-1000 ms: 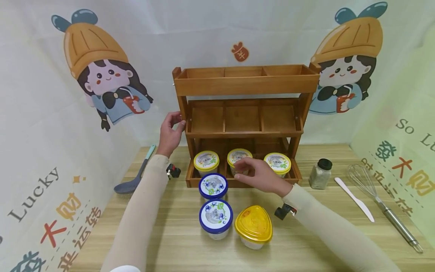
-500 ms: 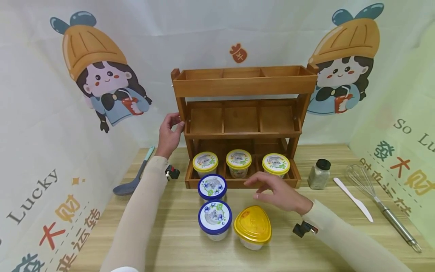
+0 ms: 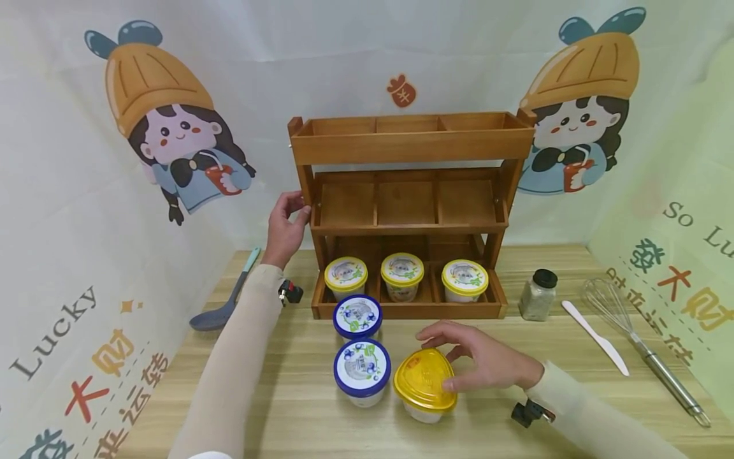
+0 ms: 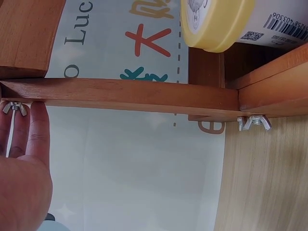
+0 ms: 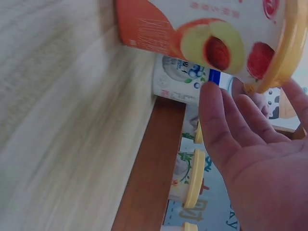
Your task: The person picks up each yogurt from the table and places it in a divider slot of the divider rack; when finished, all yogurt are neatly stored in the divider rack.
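Observation:
A tub [image 3: 425, 382] with a rounded triangular yellow lid stands on the table, its peach-printed wall [image 5: 207, 36] showing in the right wrist view. My right hand [image 3: 484, 357] reaches around its right side, fingers loosely spread behind it and thumb at the lid's edge. Beside it stand two round tubs, a nearer blue-lidded tub [image 3: 362, 370] and a farther blue-lidded tub [image 3: 357, 315]. My left hand [image 3: 285, 231] rests its fingers against the left post [image 4: 125, 96] of a wooden shelf rack [image 3: 413, 146], close to a wing nut [image 4: 14, 107].
Three yellow-lidded tubs [image 3: 402, 268] sit one per compartment in the rack's lowest tier. To the right lie a black-capped jar [image 3: 539, 296], a pale spreader knife [image 3: 596, 338] and a whisk [image 3: 645, 347]. A grey ladle [image 3: 220, 309] lies at the left.
My right hand has moved from over the middle yellow-lidded tub, back toward me and right, down to the triangular-lidded tub. My left hand stays at the rack's post.

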Action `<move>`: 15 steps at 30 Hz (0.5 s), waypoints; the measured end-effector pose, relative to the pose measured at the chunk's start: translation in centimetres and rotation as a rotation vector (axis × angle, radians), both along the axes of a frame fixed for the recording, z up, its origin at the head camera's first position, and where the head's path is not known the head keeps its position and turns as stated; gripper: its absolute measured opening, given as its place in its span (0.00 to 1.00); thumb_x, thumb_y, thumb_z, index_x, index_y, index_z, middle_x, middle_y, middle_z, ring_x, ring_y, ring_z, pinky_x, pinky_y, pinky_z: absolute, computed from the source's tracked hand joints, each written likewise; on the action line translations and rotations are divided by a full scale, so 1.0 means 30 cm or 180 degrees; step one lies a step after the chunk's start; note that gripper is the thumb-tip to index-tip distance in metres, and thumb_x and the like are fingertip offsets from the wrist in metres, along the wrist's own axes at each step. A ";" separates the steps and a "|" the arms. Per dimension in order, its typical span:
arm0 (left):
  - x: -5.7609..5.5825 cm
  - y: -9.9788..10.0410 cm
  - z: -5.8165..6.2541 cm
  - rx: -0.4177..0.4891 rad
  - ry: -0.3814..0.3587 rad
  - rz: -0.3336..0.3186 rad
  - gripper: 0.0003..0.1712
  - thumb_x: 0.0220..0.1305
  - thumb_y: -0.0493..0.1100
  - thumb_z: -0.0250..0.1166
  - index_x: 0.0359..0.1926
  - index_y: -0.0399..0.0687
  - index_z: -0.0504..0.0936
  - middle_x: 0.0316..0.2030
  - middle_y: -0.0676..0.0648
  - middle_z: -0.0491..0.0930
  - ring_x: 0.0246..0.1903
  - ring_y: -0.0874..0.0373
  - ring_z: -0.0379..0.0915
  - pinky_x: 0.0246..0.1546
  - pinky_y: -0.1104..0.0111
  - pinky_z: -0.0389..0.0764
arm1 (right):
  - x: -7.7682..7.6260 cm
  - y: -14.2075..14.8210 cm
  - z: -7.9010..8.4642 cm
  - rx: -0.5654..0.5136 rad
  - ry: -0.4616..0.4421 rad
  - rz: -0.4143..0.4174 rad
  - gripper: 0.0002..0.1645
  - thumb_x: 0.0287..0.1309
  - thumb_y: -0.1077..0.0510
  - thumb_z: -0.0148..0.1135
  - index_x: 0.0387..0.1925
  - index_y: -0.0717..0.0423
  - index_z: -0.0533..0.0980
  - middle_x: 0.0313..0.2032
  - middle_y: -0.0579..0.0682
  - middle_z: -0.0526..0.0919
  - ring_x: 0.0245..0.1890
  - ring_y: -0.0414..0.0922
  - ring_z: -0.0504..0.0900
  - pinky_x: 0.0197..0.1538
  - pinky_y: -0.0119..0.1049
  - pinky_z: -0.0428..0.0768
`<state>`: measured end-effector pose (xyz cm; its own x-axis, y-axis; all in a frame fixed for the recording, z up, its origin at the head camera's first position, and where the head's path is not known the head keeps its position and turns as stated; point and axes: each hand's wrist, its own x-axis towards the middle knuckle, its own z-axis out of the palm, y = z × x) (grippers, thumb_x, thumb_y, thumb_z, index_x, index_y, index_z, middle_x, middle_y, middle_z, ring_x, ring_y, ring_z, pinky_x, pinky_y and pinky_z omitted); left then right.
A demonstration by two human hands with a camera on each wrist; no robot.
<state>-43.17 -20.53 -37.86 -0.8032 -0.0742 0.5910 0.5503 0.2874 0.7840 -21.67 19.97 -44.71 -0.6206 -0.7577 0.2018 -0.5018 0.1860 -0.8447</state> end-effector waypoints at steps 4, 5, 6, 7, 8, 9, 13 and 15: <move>0.003 -0.002 -0.002 -0.0001 -0.0017 0.0011 0.19 0.77 0.37 0.63 0.65 0.39 0.76 0.55 0.36 0.79 0.60 0.43 0.77 0.70 0.50 0.73 | 0.014 -0.004 -0.009 0.0067 -0.0137 0.0147 0.44 0.56 0.53 0.80 0.72 0.48 0.71 0.68 0.50 0.78 0.65 0.45 0.79 0.59 0.42 0.85; 0.004 -0.002 -0.003 -0.0008 -0.0026 0.0022 0.19 0.77 0.37 0.63 0.65 0.40 0.76 0.55 0.36 0.79 0.60 0.44 0.77 0.70 0.50 0.74 | 0.017 -0.006 -0.010 0.0068 -0.0186 0.0175 0.44 0.55 0.54 0.81 0.72 0.48 0.71 0.68 0.49 0.78 0.64 0.45 0.79 0.59 0.42 0.85; 0.003 -0.003 -0.005 -0.0020 -0.0035 0.0033 0.20 0.77 0.38 0.63 0.65 0.40 0.76 0.55 0.37 0.79 0.61 0.44 0.77 0.70 0.50 0.74 | 0.019 -0.007 -0.012 0.0072 -0.0231 0.0194 0.44 0.54 0.54 0.81 0.71 0.46 0.72 0.67 0.49 0.78 0.64 0.44 0.79 0.60 0.42 0.84; 0.004 -0.003 -0.006 -0.0028 -0.0047 0.0038 0.20 0.77 0.38 0.62 0.66 0.40 0.76 0.56 0.37 0.79 0.61 0.44 0.77 0.70 0.50 0.74 | 0.021 -0.008 -0.013 0.0059 -0.0247 0.0211 0.44 0.54 0.54 0.81 0.71 0.46 0.71 0.67 0.49 0.78 0.63 0.44 0.79 0.60 0.42 0.85; 0.004 -0.004 -0.007 -0.0035 -0.0052 0.0036 0.20 0.77 0.38 0.62 0.66 0.40 0.76 0.56 0.37 0.79 0.61 0.44 0.76 0.70 0.49 0.74 | 0.023 -0.008 -0.016 0.0042 -0.0250 0.0219 0.45 0.54 0.54 0.81 0.72 0.47 0.71 0.68 0.51 0.78 0.63 0.44 0.80 0.59 0.42 0.85; 0.005 -0.004 -0.008 -0.0046 -0.0056 0.0034 0.20 0.78 0.38 0.62 0.66 0.40 0.76 0.56 0.37 0.78 0.61 0.43 0.76 0.70 0.47 0.73 | 0.024 -0.008 -0.018 0.0023 -0.0252 0.0215 0.45 0.54 0.54 0.81 0.72 0.47 0.71 0.68 0.51 0.78 0.62 0.44 0.80 0.59 0.42 0.85; 0.005 -0.005 -0.009 -0.0069 -0.0049 0.0025 0.20 0.78 0.39 0.62 0.66 0.40 0.75 0.57 0.36 0.78 0.62 0.43 0.76 0.70 0.45 0.73 | 0.022 -0.004 -0.030 -0.0065 -0.0143 0.0196 0.41 0.57 0.55 0.79 0.70 0.48 0.72 0.66 0.52 0.80 0.59 0.44 0.82 0.53 0.42 0.88; 0.003 -0.003 -0.007 -0.0079 -0.0043 0.0039 0.20 0.78 0.39 0.62 0.66 0.40 0.75 0.57 0.36 0.78 0.62 0.43 0.76 0.70 0.47 0.74 | 0.018 -0.001 -0.033 -0.0078 -0.0097 0.0163 0.38 0.58 0.55 0.79 0.69 0.48 0.74 0.65 0.50 0.81 0.58 0.43 0.82 0.51 0.42 0.88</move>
